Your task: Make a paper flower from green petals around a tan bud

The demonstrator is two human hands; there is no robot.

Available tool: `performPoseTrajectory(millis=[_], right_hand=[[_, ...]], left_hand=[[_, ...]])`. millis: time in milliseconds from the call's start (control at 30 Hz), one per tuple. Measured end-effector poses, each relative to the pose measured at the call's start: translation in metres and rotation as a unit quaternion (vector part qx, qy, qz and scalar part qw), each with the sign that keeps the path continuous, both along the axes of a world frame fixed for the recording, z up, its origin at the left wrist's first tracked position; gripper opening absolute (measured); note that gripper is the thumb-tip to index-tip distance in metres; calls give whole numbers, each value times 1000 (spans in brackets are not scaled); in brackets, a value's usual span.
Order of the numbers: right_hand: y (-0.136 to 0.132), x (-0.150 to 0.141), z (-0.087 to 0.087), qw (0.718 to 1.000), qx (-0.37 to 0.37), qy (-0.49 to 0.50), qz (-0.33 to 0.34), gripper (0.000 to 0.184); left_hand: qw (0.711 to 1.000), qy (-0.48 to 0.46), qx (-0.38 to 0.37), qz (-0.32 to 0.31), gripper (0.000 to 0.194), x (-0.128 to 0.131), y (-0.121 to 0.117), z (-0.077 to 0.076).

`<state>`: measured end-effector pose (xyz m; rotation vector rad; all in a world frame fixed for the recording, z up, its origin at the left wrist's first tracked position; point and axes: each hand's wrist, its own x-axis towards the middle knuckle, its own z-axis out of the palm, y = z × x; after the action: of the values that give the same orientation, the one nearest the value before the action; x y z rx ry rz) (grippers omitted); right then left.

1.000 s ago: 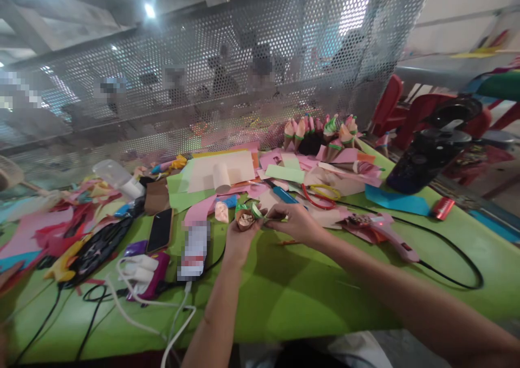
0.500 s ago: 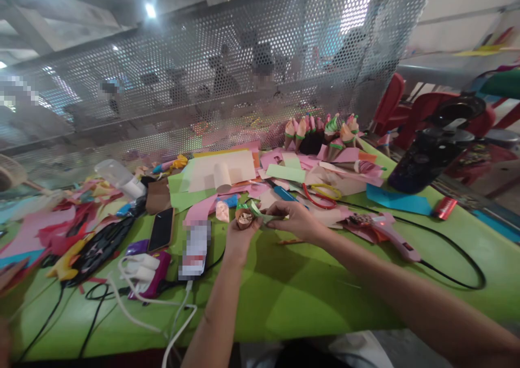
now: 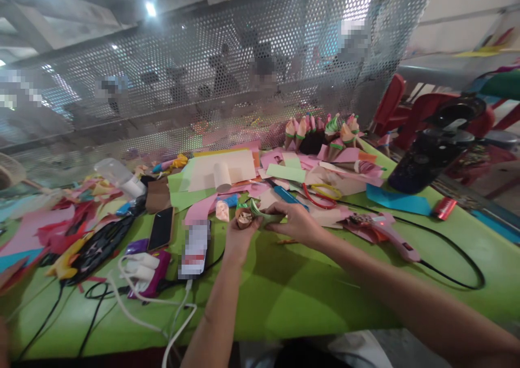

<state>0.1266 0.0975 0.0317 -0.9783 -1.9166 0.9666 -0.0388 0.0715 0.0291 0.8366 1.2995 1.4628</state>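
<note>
1. while the left hand (image 3: 240,239) snugly holds a brown cone (image 3: 244,219) above the table (image 3: 304,297), the right hand (image 3: 299,223) pinches a green strip (image 3: 266,216).
2. lettering on the red cylinder (image 3: 444,208) is too small to read.

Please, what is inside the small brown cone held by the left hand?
Pale, crumpled material shows at the open end of the brown cone; what lies deeper is covered. The left hand hides part of the cone.
</note>
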Motion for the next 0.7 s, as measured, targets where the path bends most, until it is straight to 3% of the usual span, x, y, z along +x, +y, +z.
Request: performPoseTrajectory(millis=[233,533,700], right_hand=[[1,-1,-4,1000,11,14,-3,16],[5,-2,-12,998,-2,48,-31,12],[3,-2,-10,998,-21,47,-21,14]], left_hand=[[1000,-7,18,-12,42,-1,1,-6],[1000,-11,-7,-22,48,4,-4,7],[1000,-13,-3,-13,47,3,-3,3]])
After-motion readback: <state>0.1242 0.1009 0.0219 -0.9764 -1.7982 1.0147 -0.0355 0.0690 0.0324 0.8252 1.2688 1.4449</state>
